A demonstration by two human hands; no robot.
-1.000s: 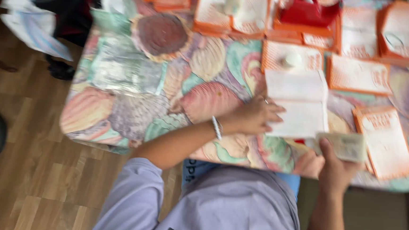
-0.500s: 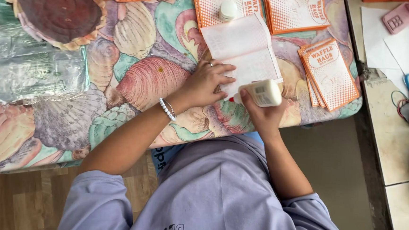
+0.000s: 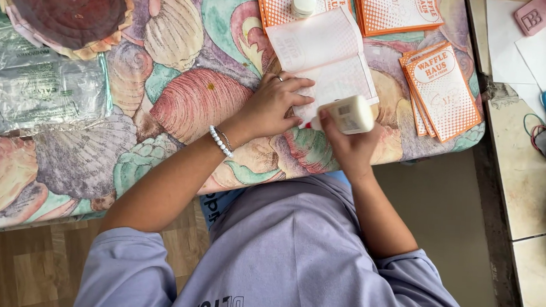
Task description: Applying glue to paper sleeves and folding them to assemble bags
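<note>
While held, cream bottle (image 3: 349, 114) touches white paper (image 3: 326, 62).

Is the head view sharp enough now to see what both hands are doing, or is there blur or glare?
Head view: sharp, evenly lit, no motion blur; left hand flat on the white sheet, right hand gripping a cream block; mild glare only on the clear plastic bags; edges look slightly stretched.

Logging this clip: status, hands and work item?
Left hand flat, pressing white paper sheet onto shell-print tablecloth. Right hand shut on cream glue stick at sheet's lower edge. Nothing in the way.
</note>
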